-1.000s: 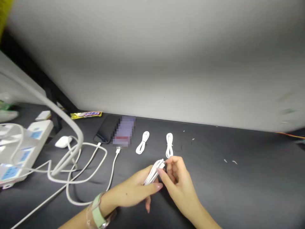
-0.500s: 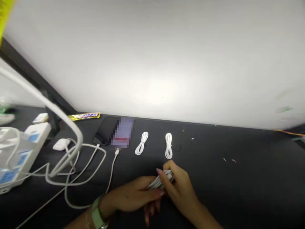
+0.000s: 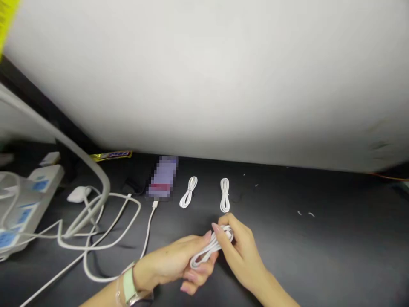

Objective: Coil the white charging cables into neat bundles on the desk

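Both hands are closed on 1 white cable bundle (image 3: pixel 209 249) held low over the dark bench (image 3: pixel 319 247): the left hand (image 3: pixel 174 264) grips its lower loops, and the right hand (image 3: pixel 238 247) pinches the upper end, which looks wrapped around the coil, though blur hides the detail. Just behind the bundle lie 2 tied white cables (image 3: pixel 224 195), well apart from the hands. Left of the bundle sit loose white cords (image 3: pixel 105 226) and a power strip (image 3: pixel 22 204).
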